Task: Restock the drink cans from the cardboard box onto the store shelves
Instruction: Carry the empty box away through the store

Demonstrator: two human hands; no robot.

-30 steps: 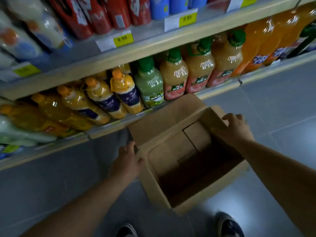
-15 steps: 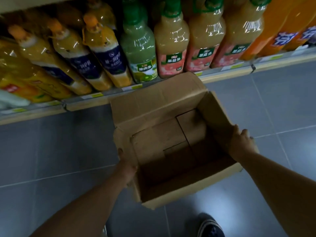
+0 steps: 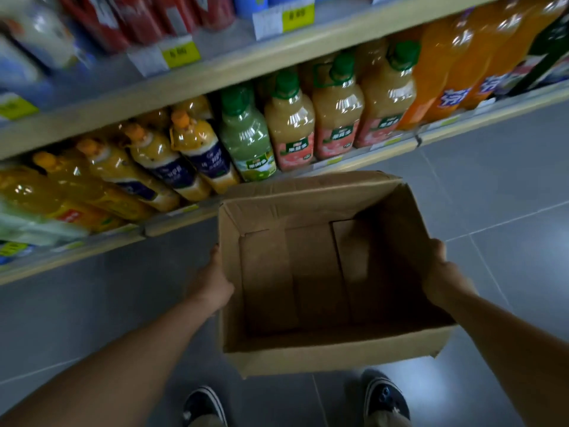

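An open brown cardboard box (image 3: 335, 355) is held above the grey floor in front of me, and no cans show inside it, only its bottom flaps. My left hand (image 3: 212, 282) grips the box's left wall. My right hand (image 3: 443, 278) grips the right wall, fingers over the rim. The store shelves (image 3: 246, 66) stand just behind the box. Red and blue cans or packs (image 3: 144, 16) stand blurred on the upper shelf.
The bottom shelf (image 3: 354, 158) carries large juice bottles: orange (image 3: 160, 161), green (image 3: 246, 137) and peach (image 3: 292, 127), with orange soda bottles (image 3: 455, 66) at the right. Yellow price tags (image 3: 181, 53) line the shelf edge. My two shoes (image 3: 385, 399) stand on the tiled floor (image 3: 508, 186) below the box.
The box has been lifted and turned square to me, and it sits closer to my feet. Both hands kept hold of its side walls. The view tilted up, so the upper shelf shows again.
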